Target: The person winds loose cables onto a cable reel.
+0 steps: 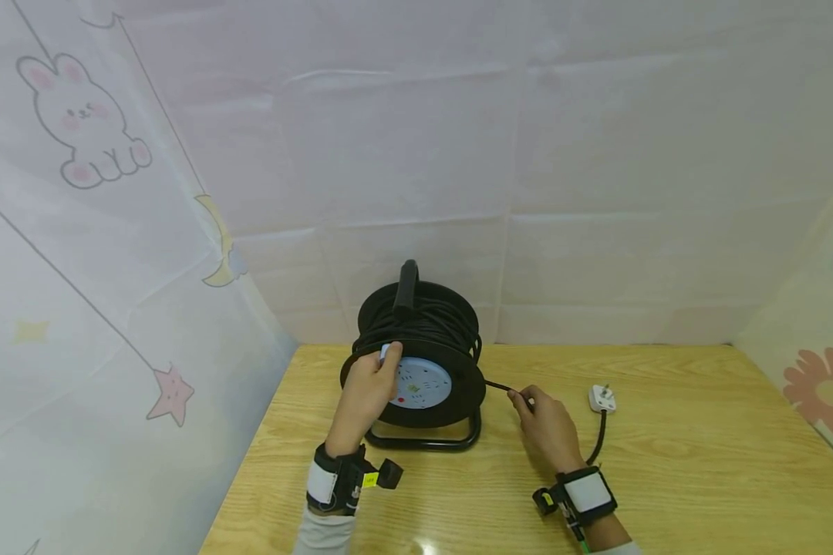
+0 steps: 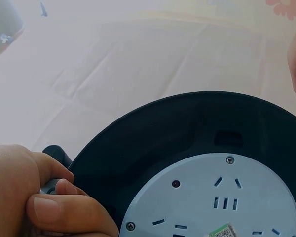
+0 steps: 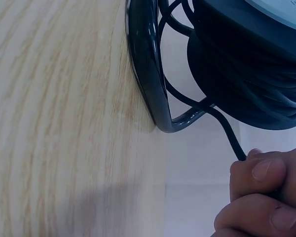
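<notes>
A black cable reel (image 1: 465, 385) stands on its tubular stand, with a pale blue socket panel (image 2: 212, 192) on its front disc. Black cable is wound in many turns round its drum. My left hand (image 1: 371, 385) grips the small winding knob at the upper left of the disc, and the fingers (image 2: 74, 212) hide most of that knob. To the right of the reel, my right hand (image 1: 548, 428) pinches the black cable (image 3: 219, 118) where it leaves the drum. The white plug (image 1: 601, 398) lies beyond the right hand, pins up.
The reel's carrying handle (image 1: 406, 289) rises at the top. Under the reel, its black tube stand (image 3: 147, 69) rests on the wooden table (image 1: 701, 462). A printed cloth wall (image 1: 597, 193) closes off the back, with further printed cloth at both sides.
</notes>
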The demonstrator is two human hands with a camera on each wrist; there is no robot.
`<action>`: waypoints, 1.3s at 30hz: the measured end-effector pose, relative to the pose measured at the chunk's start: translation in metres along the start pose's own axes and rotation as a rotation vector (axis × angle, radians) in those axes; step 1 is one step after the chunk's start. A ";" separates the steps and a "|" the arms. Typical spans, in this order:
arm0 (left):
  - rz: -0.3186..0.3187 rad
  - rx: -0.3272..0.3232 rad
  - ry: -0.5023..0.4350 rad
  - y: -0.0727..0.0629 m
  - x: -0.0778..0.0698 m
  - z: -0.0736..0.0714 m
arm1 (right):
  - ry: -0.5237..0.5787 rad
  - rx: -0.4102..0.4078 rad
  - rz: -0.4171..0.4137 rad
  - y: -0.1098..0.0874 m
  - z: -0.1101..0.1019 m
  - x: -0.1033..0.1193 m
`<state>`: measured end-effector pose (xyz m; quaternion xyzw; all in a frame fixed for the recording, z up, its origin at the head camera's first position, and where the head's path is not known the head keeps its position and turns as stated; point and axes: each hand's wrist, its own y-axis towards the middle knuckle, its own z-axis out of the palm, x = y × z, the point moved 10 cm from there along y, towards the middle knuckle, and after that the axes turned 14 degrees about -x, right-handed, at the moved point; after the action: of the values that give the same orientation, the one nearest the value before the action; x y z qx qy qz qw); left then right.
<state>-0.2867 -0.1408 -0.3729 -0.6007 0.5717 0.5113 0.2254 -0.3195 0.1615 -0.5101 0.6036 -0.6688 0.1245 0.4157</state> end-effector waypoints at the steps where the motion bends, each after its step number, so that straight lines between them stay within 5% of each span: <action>1: 0.004 -0.001 0.001 0.000 -0.001 0.000 | -0.004 0.001 -0.003 0.000 0.000 0.000; 16: 0.054 0.018 -0.030 -0.003 -0.010 0.008 | -0.013 -0.006 -0.044 -0.001 0.002 0.002; 22: 0.014 0.054 -0.035 0.005 0.013 0.022 | -0.020 0.008 -0.044 -0.001 0.004 0.000; 29: -0.019 0.062 -0.066 0.002 0.011 0.030 | -0.026 0.025 -0.028 -0.001 0.005 0.000; 32: -0.027 0.063 -0.097 0.007 0.024 0.039 | -0.020 0.017 -0.032 -0.001 0.004 0.000; 39: 0.048 0.071 -0.140 0.004 0.014 0.045 | -0.020 0.041 -0.060 -0.001 0.008 0.003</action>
<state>-0.3085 -0.1095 -0.4009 -0.5414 0.5866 0.5365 0.2738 -0.3214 0.1541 -0.5135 0.6329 -0.6519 0.1194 0.4001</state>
